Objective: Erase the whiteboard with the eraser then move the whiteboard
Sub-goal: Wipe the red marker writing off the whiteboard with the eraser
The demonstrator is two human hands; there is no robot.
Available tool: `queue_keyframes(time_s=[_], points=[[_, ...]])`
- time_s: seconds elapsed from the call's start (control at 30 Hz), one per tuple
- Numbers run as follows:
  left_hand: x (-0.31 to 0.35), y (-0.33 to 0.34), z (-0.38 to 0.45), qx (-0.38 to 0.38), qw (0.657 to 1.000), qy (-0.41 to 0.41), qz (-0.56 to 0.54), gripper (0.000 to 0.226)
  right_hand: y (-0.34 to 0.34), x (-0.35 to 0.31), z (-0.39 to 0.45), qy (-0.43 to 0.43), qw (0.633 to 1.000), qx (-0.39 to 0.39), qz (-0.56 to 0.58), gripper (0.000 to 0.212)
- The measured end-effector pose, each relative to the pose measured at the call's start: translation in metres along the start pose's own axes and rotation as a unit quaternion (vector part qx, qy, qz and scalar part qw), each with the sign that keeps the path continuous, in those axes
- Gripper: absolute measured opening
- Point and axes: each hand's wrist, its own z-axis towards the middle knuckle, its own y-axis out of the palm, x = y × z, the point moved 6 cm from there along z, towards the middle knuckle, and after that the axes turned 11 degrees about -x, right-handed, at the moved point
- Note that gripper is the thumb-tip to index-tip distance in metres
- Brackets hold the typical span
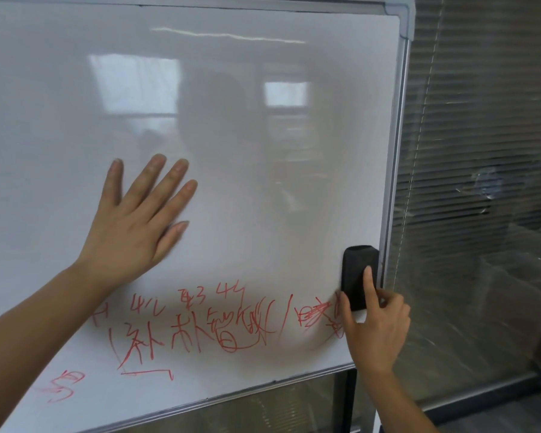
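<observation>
Nearest me, the left hand (132,226) lies flat on the whiteboard (263,104), fingers spread wide and holding nothing; I judge it is there to steady the board against the rubbing. Further right, red writing (200,326) runs along the board's lower part, while its upper part is clean. At the right edge the right hand (377,326) has its grip on the black eraser (358,276), pressing it upright against the surface just inside the frame. One board, one eraser, two hands.
</observation>
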Motion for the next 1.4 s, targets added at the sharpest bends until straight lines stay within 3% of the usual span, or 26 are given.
queue_keyframes(time_s=[0.53, 0.73, 1.1, 1.4], points=[[-0.014, 0.003, -0.014, -0.021, 0.998, 0.045, 0.024, 0.052, -0.023, -0.048, 0.041, -0.063, 0.996, 0.062, 0.031, 0.058], [-0.039, 0.004, -0.051, -0.053, 0.996, 0.059, 0.041, 0.051, -0.017, -0.116, 0.034, -0.15, 0.986, 0.046, 0.058, 0.057], [-0.147, -0.001, -0.165, -0.101, 0.994, 0.021, 0.041, 0.052, 0.012, -0.234, -0.005, -0.126, 0.987, 0.08, 0.064, 0.053], [-0.25, -0.007, -0.244, -0.106, 0.993, 0.032, 0.037, 0.05, 0.028, -0.377, -0.085, -0.176, 0.969, 0.116, 0.129, 0.052]])
